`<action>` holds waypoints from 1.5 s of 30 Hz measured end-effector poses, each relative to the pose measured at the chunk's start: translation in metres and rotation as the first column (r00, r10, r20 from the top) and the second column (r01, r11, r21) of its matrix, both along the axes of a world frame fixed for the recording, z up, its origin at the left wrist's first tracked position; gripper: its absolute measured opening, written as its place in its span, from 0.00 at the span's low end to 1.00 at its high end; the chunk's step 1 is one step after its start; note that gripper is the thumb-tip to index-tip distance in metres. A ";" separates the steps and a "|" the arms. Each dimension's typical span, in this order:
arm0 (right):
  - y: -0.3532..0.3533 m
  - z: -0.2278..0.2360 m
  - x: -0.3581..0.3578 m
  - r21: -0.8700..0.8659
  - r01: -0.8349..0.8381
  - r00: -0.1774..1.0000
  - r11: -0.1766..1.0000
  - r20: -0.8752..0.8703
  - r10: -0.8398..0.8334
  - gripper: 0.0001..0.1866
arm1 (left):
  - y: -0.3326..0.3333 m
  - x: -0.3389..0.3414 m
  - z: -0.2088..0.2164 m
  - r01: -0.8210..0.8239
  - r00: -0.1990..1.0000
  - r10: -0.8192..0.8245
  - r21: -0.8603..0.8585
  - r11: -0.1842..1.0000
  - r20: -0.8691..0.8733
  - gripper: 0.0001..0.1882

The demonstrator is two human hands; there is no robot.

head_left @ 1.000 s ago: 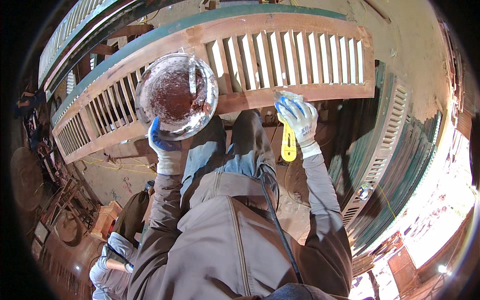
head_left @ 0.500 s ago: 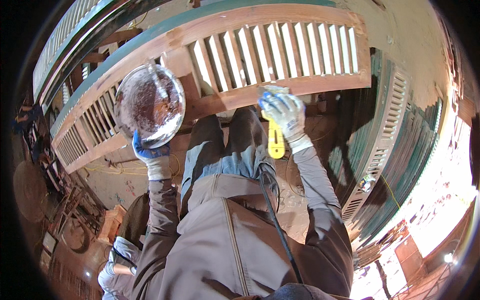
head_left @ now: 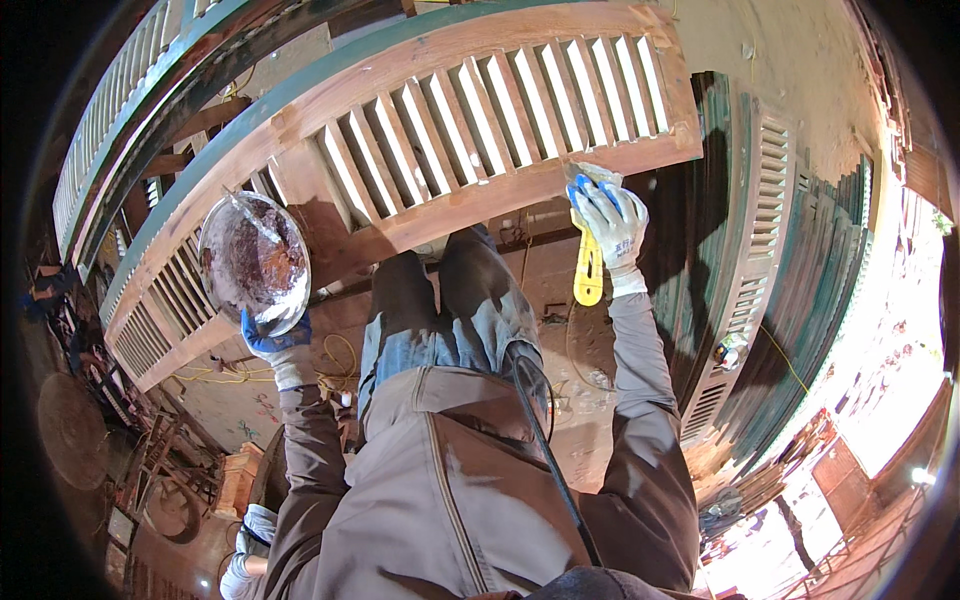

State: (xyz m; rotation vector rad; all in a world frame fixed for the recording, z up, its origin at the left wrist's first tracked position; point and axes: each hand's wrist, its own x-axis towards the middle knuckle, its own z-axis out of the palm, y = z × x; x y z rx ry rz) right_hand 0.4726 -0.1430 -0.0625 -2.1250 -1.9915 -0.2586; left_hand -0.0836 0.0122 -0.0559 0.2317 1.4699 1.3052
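My left hand (head_left: 278, 352), in a white and blue work glove, grips the near rim of a round metal bowl (head_left: 235, 270). The bowl is smeared with whitish and reddish-brown paste, and a narrow pale tool (head_left: 255, 218) lies across its far part. In my gloved right hand (head_left: 612, 222) is a putty knife with a yellow handle (head_left: 588, 268). Pale paste clings by its blade, which is at the lower rail of a wooden louvered shutter (head_left: 440, 225); whether it touches the wood I cannot tell. The bowl hides part of the shutter's left half.
Green louvered panels (head_left: 790, 330) are stacked on the right. Another louvered frame (head_left: 120, 150) stands at the far left. A yellow cord (head_left: 225, 375) trails over the floor below the shutter. At lower left, part of another person (head_left: 250, 560) shows near a wooden crate (head_left: 238, 475).
My right hand with the putty knife has moved right along the shutter's lower rail. The bowl and my left hand sit lower and further left in the picture, and the whole view has shifted.
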 end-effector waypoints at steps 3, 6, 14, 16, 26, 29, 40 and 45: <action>0.003 -0.006 -0.002 -0.025 0.007 0.999 1.000 0.038 -0.007 0.20 | 0.005 0.012 0.011 -0.052 0.997 0.055 -0.055 0.997 0.059 0.26; -0.001 0.003 -0.010 -0.044 -0.050 0.998 0.998 0.020 0.051 0.21 | 0.003 0.023 0.011 -0.031 0.984 0.035 0.029 0.999 -0.174 0.35; 0.002 0.009 0.021 -0.061 -0.050 0.994 0.997 -0.103 0.043 0.18 | 0.006 0.010 0.003 -0.011 0.988 0.015 -0.030 0.999 0.155 0.30; 0.002 0.010 0.013 -0.083 -0.069 0.992 0.994 -0.109 0.060 0.20 | 0.009 0.020 0.014 -0.007 0.942 0.024 -0.054 0.999 0.334 0.28; -0.025 0.021 0.088 0.045 0.092 0.996 0.995 0.016 -0.092 0.21 | 0.005 0.016 0.008 -0.073 0.983 0.082 -0.058 0.996 0.166 0.28; -0.021 0.008 0.100 0.029 0.087 0.994 0.996 0.062 -0.089 0.19 | 0.007 0.012 0.003 -0.093 0.986 0.097 -0.036 0.995 0.135 0.29; -0.030 0.008 0.092 -0.005 0.076 0.995 0.997 -0.063 -0.076 0.19 | 0.008 0.030 0.017 -0.073 0.955 0.077 -0.025 0.997 0.288 0.29; -0.019 -0.005 0.107 0.024 0.137 0.989 0.990 -0.065 -0.135 0.22 | 0.007 0.000 -0.002 -0.042 0.975 0.045 -0.021 0.999 0.219 0.40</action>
